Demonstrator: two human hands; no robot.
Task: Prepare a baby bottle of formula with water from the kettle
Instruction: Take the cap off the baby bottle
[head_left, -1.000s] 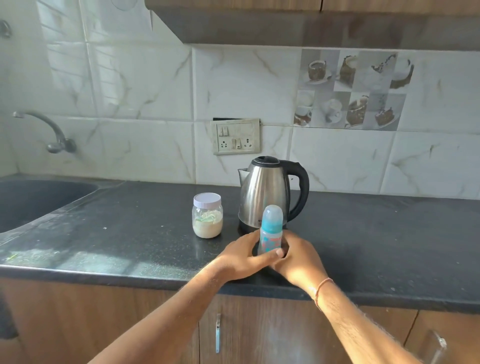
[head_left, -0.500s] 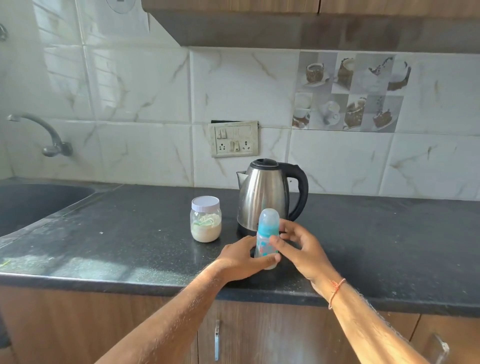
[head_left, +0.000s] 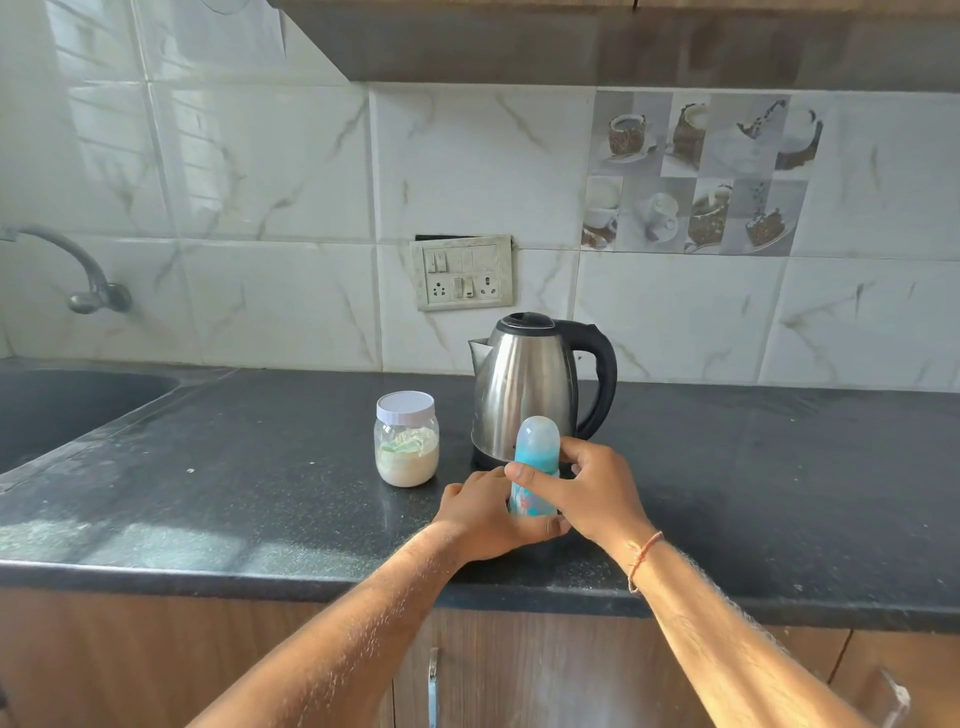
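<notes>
Head view: the small blue plastic baby bottle with a frosted dome cap (head_left: 535, 465) stands upright on the dark speckled stone tabletop (head_left: 260, 499), just in front of the steel electric kettle with a black handle (head_left: 530, 387). The left hand (head_left: 485, 512) wraps its base; the right hand (head_left: 582, 486) closes thumb and fingers around the collar. It looks light, stiff and smooth, so it is best steadied low and twisted at the ring. The clear powder jar with a white lid (head_left: 406, 439) stands near.

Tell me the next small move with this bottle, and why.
Probably twist the top off. The bottle stands capped on the counter, left hand steadying its base, right hand gripping the blue collar. The kettle and powder jar wait untouched behind.
</notes>
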